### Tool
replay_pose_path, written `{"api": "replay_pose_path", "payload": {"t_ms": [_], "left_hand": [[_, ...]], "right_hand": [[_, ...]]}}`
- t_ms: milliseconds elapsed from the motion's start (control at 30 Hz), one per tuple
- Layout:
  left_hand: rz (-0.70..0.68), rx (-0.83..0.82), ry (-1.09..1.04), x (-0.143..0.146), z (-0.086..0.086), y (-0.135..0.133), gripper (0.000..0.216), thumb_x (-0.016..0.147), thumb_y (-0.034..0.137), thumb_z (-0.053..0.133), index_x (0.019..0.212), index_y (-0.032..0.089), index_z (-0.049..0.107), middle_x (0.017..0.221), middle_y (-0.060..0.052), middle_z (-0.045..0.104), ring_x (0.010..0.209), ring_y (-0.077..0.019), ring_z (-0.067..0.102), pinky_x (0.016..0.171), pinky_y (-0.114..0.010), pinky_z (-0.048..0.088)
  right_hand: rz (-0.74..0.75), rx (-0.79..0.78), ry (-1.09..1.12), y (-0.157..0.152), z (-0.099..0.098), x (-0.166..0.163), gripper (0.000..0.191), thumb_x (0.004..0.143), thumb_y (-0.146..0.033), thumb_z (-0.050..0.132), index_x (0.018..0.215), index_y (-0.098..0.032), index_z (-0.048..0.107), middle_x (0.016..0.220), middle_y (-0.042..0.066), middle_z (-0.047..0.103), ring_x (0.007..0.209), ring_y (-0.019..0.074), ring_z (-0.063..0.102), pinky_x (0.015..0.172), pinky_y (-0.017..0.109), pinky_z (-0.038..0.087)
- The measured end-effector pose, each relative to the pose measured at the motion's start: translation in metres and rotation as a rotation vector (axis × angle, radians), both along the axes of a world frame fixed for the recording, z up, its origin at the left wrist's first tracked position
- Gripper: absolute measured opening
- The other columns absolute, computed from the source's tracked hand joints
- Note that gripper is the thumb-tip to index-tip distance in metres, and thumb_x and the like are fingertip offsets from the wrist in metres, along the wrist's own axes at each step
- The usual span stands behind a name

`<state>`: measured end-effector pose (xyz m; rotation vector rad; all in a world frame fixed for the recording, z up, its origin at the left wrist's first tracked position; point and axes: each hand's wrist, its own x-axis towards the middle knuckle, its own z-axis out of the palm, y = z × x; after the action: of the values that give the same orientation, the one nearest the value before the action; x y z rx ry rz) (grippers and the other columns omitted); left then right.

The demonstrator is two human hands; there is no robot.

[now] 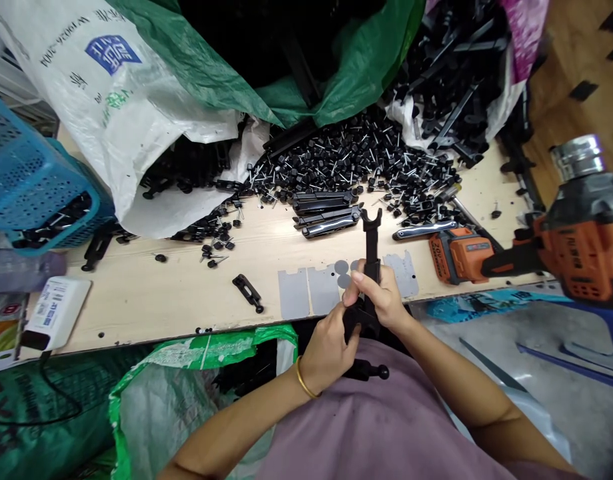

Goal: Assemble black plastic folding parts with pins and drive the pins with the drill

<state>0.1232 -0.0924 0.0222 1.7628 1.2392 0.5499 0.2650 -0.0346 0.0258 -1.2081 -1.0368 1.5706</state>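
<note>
Both hands close around a black plastic bracket (371, 253) held upright at the near edge of the table (151, 293): the left hand (331, 350) grips its base, the right hand (379, 297) pinches its stem. An orange drill (581, 247) lies to the right.

small assembly workshop, plywood bench (151, 293), heap of black knob screws (356, 160) at 12 o'clock, sacks of plastic parts (111, 100) at 10, cordless driver (581, 233) at 3

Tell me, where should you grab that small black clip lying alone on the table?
Grip the small black clip across its narrow middle, coming straight down from above. It lies flat on the bare table, slanted, with free space along both long sides for fingertips.
</note>
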Motion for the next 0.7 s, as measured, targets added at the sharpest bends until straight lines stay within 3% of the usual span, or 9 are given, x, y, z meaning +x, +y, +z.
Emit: {"api": "replay_pose_path", "payload": {"t_ms": [133, 333, 500, 700], "left_hand": [[0.006, -0.004, 0.058, 0.0, 0.002, -0.001, 0.04, 0.083, 0.014, 0.046, 0.123, 0.014, 0.042, 0.112, -0.014, 0.061, 0.106, -0.0245, 0.06, 0.089, -0.038, 0.051], [0.177, -0.012, 0.057, 0.01, 0.0, 0.003, 0.04, 0.082, 0.011, 0.044, 0.122, 0.015, 0.041, 0.114, -0.014, 0.06, 0.111, -0.0238, 0.058, 0.092, -0.037, 0.049], [0.049, -0.109, 0.083, 0.007, -0.004, 0.011, 0.033, 0.083, 0.015, 0.046, 0.116, 0.014, 0.044, 0.102, -0.014, 0.063, 0.096, -0.0257, 0.063, 0.082, -0.038, 0.052], [0.001, -0.077, 0.169, 0.005, -0.005, 0.017, 0.03, 0.083, 0.014, 0.044, 0.113, 0.015, 0.043, 0.096, -0.012, 0.062, 0.087, -0.0244, 0.064, 0.075, -0.038, 0.054]], "right_hand": [[0.018, 0.008, 0.039, -0.001, -0.002, -0.004, 0.04, 0.085, -0.043, 0.054, 0.054, -0.018, 0.058, 0.05, 0.001, 0.059, 0.052, 0.0132, 0.053, 0.061, 0.028, 0.044], [-0.233, -0.003, -0.036, 0.0, -0.011, -0.013, 0.039, 0.087, -0.042, 0.051, 0.058, -0.017, 0.061, 0.053, 0.003, 0.061, 0.054, 0.0135, 0.054, 0.063, 0.028, 0.044], [-0.083, -0.125, -0.001, 0.01, -0.028, -0.008, 0.041, 0.083, -0.045, 0.054, 0.052, -0.018, 0.056, 0.048, 0.002, 0.06, 0.048, 0.0131, 0.052, 0.054, 0.026, 0.042], [-0.092, -0.178, 0.04, 0.013, -0.038, -0.006, 0.04, 0.08, -0.049, 0.053, 0.053, -0.02, 0.05, 0.05, 0.001, 0.06, 0.047, 0.0129, 0.05, 0.055, 0.027, 0.045]]}}
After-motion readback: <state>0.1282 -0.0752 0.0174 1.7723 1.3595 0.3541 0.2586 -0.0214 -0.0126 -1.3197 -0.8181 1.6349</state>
